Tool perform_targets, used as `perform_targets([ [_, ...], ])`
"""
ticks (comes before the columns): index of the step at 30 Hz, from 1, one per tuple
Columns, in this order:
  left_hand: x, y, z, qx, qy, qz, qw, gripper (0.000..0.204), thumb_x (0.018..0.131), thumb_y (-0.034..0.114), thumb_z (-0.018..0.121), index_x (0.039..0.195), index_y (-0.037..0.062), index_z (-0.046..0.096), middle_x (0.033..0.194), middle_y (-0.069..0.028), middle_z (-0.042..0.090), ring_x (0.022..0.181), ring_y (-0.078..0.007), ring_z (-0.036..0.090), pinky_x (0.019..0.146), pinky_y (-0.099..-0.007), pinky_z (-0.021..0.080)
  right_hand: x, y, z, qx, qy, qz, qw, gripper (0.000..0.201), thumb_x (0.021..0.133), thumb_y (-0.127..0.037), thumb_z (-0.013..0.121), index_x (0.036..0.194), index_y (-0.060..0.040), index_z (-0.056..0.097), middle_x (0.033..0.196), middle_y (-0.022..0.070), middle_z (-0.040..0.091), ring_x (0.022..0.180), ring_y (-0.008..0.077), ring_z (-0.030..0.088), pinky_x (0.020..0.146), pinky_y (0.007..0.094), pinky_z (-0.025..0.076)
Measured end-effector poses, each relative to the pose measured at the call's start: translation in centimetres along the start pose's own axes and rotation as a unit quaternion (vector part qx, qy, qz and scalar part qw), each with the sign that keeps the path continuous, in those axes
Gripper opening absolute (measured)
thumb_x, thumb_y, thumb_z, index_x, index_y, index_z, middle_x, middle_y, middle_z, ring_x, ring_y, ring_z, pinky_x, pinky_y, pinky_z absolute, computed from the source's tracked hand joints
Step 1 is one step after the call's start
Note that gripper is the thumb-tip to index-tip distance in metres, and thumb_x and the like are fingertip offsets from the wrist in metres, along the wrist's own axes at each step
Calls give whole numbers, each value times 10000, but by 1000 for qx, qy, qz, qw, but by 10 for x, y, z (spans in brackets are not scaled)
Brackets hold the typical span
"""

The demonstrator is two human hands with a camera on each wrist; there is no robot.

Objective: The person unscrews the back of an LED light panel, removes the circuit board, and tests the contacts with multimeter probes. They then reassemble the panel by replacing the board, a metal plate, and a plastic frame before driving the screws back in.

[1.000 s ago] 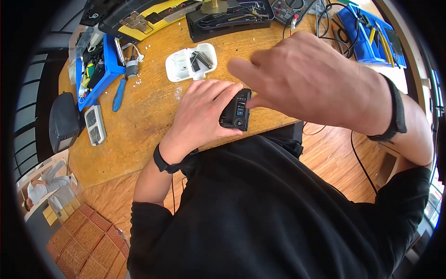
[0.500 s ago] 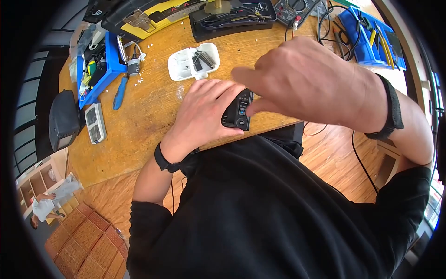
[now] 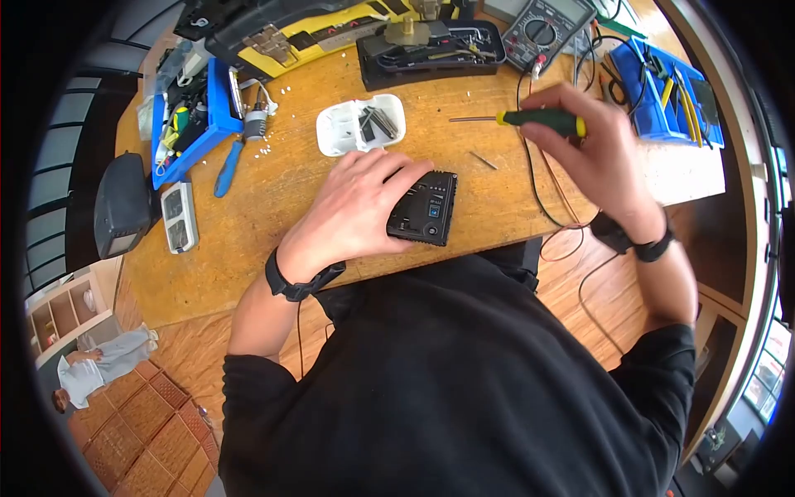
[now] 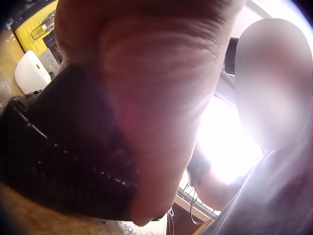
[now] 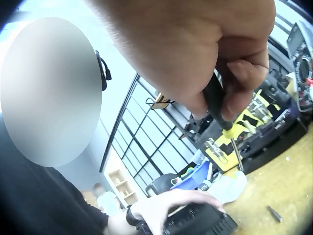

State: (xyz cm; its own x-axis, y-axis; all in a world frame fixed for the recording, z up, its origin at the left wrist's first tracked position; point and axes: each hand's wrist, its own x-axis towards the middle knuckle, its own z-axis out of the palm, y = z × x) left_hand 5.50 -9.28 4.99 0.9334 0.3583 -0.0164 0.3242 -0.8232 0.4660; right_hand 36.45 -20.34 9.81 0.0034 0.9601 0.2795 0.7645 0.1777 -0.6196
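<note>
My left hand (image 3: 356,207) grips a black box-shaped electronic device (image 3: 433,212) near the front edge of the table. Its fingers lie over the far side, the thumb is at the near edge, and the palm hides the left part. A small blue-lit square and a round knob show on its face. Off to the right, my right hand (image 3: 604,149) holds a screwdriver (image 3: 542,122) by its green handle with yellow ends, the thin shaft pointing left above the table. In the right wrist view, fingers and thumb close round the screwdriver handle (image 5: 213,100). A short metal bit (image 3: 483,160) lies between the device and this hand.
An open white case (image 3: 330,142) with metal bits stands beyond the left hand. Blue bins (image 3: 219,131) flank the table, with a yellow-black toolbox (image 3: 319,39), a black tray (image 3: 377,79) and a multimeter (image 3: 540,33) behind. Cables (image 3: 538,186) run off the right edge.
My right hand has moved right, away from the device, and the screwdriver and loose bit have come into sight. The left hand keeps its grip on the device, which now shows more of its face.
</note>
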Motion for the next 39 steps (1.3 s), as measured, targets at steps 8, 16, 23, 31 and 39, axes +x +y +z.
perform_targets([
  [8,-29,-19,13,-771,122,-36,624,1153,828,611,880,1669,-2,383,1574,-226,576,1418,-365,614,1183,-495,512,-45,39,69,-69,62,-28,995,309,927,-46,800,1229,-9,741,1076,165,741,977,376,709,820,435,575],
  [16,-39,-14,23,-866,163,61,470,1210,878,882,634,1693,32,354,1557,-284,546,1390,-445,611,1149,-574,546,-41,44,76,-152,9,-7,988,431,902,-89,817,1306,-15,684,1185,173,658,1088,389,634,962,481,516],
  [23,-48,-14,22,-862,164,69,475,1274,842,931,634,1678,8,360,1502,-293,568,1370,-433,619,1107,-551,584,-44,21,75,-194,33,-13,980,588,897,-128,834,1425,10,613,1350,191,641,1215,399,607,1043,496,484],
  [31,-46,-1,8,-568,363,-97,733,799,889,239,917,1540,-3,522,1277,-41,683,1118,-124,651,979,-302,546,-50,18,92,-180,12,-17,983,479,892,-91,815,1339,-32,652,1331,163,649,1196,379,619,1022,483,493],
  [39,-66,-11,4,-778,274,-17,565,950,970,588,784,1632,4,432,1485,-211,645,1341,-327,679,1121,-478,571,-53,23,94,-205,10,9,979,503,892,-83,819,1364,-16,657,1230,173,645,1137,384,624,997,487,496],
])
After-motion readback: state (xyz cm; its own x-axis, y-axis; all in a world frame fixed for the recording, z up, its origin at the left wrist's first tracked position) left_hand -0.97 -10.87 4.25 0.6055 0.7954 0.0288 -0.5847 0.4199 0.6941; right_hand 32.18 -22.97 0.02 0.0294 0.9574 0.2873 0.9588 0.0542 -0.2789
